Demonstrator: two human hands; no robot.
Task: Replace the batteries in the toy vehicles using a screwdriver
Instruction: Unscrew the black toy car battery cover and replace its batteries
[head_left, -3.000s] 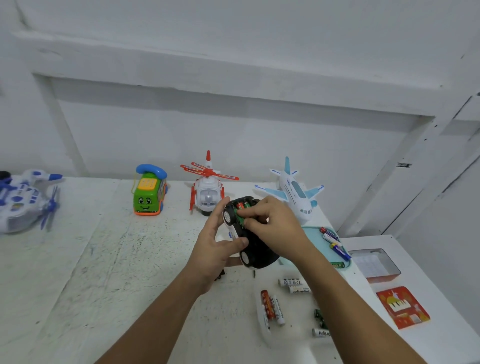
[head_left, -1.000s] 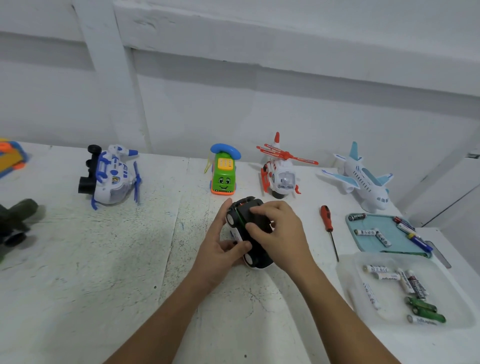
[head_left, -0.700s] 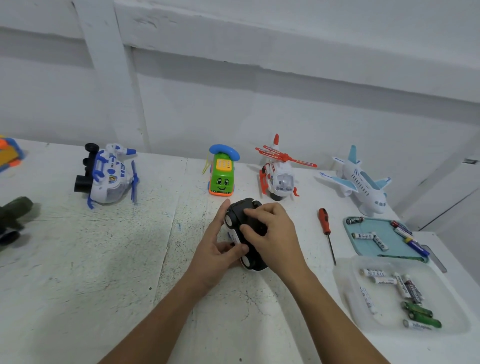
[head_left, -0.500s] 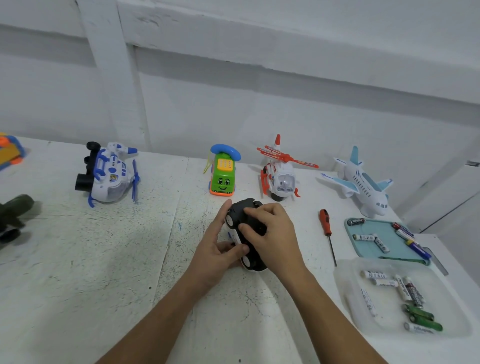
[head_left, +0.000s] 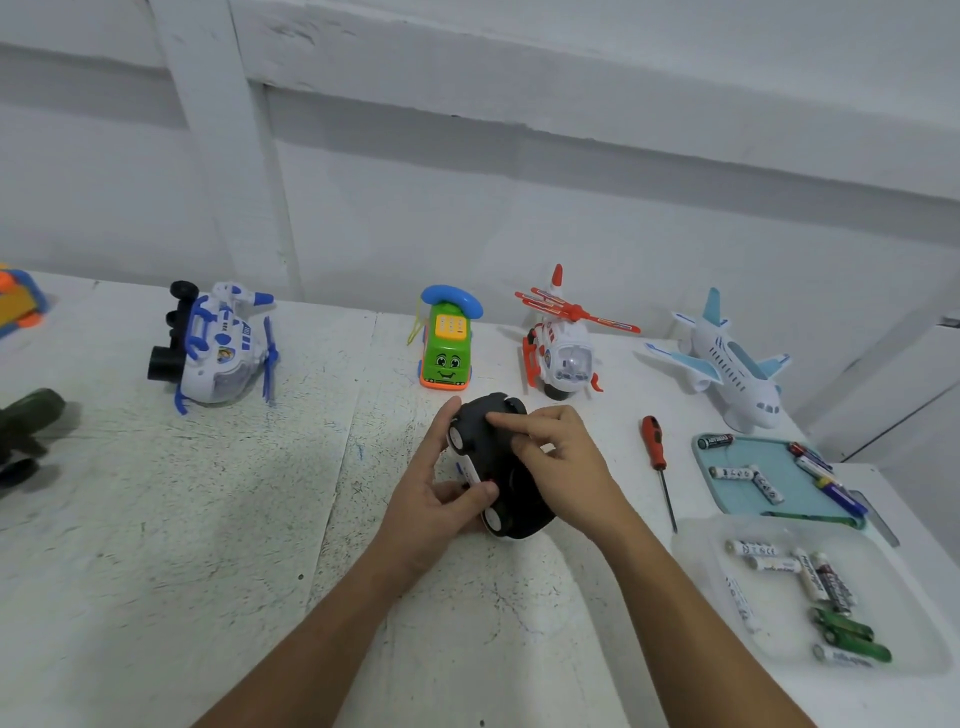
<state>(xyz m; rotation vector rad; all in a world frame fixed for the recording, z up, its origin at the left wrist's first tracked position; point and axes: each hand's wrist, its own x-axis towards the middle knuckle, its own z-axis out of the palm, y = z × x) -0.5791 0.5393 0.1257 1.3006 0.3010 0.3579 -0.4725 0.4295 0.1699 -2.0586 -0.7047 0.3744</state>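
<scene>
On the table (head_left: 208, 519), a blue helicopter (head_left: 223, 345) is standing far left, a green phone car (head_left: 447, 348) right of it; at mid-table the left hand (head_left: 431, 499) is gripping the left side of the car (head_left: 488, 447), which is lying wheels up, thumb by its near wheel; the right hand (head_left: 561, 462) is curling over the underside, index finger pressing on it. A red helicopter (head_left: 563, 348) is standing just beyond; a screwdriver (head_left: 655, 452) is lying untouched right of the hands, a plane (head_left: 732, 364) farther right; batteries (head_left: 730, 473) are lying in a teal tray (head_left: 779, 454) and, nearer, a clear tray (head_left: 696, 571).
</scene>
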